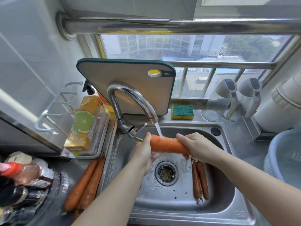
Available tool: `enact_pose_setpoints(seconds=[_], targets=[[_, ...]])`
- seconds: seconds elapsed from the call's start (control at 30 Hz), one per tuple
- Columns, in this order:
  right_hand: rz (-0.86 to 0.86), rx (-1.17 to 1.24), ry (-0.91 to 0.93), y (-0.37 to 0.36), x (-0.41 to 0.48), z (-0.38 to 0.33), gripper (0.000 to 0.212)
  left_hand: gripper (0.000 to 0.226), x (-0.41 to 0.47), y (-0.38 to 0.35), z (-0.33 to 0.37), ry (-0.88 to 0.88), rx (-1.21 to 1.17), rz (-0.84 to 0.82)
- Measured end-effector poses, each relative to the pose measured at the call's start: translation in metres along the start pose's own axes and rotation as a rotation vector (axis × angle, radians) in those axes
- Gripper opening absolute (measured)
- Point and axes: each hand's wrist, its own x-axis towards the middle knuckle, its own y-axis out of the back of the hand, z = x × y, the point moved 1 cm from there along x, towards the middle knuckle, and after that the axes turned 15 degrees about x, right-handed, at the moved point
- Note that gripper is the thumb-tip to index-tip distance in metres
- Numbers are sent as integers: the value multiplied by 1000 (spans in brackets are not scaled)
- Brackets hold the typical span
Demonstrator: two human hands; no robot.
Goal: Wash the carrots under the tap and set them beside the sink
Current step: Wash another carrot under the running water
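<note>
Under the tap [130, 101], both the left hand [143, 154] and right hand [195, 146] grip a carrot [167, 145], fingers curled round its ends.

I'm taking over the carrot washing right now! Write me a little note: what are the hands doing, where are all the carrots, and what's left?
Left hand: grips the carrot at its stem end.
Right hand: grips its other end.
The carrot is over the sink, under the running tap; water is hitting it.
Two carrots lie on the counter left of the sink, probably washed already.
Two thinner carrots lie in the basin on the right, probably not washed yet.
Left to do: finish this one, set it by the counter pair, then wash the basin pair.
</note>
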Motion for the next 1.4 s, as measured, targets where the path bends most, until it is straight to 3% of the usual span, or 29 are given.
enact_pose_setpoints(seconds=[0.1, 0.2, 0.3, 0.4, 0.5, 0.63, 0.7, 0.83, 0.93, 0.97, 1.03, 1.1, 1.2, 1.27, 1.4], targets=[[-64, 125, -179, 1, 2, -4, 54, 80, -5, 8, -1, -123, 391, 141], [-152, 244, -293, -4, 6, -5, 47, 64, -21, 17, -2, -384, 896, 316], [-191, 338, -364, -8, 14, -2, 42, 43, -23, 23, -6, -657, 1354, 207], [-221, 322, -350, -5, 17, -6, 42, 42, -24, 28, 1, -649, 1524, 72], [-151, 322, -250, -4, 21, -15, 36, 43, -22, 25, 1, -654, 1451, -24], [28, 219, -66, -16, 32, -23, 35, 33, -24, 12, -10, -648, 1047, -31], [52, 226, -28, -26, 36, -18, 38, 30, -25, 9, -11, -636, 970, -23], [2, 553, -68, -46, 43, -1, 49, 46, -24, 4, -21, -492, 646, -177], [-138, 832, -77, -55, 37, 0, 28, 54, -18, 8, -22, -319, 370, -135], [-190, 849, -61, -57, 37, 3, 34, 53, -17, 9, -21, -274, 327, -122], [-215, 825, -32, -64, 34, 12, 54, 49, -15, 9, -20, -217, 303, -129], [-59, 766, -2, -73, 34, 13, 62, 51, -18, 5, -20, -226, 384, -121], [280, 703, 81, -83, 39, 11, 38, 55, -23, 1, -14, -356, 651, -7], [386, 693, 29, -84, 42, 7, 22, 52, -27, 2, -13, -444, 770, 5], [372, 746, -129, -81, 45, 4, 43, 42, -32, 8, -21, -512, 785, -33]])
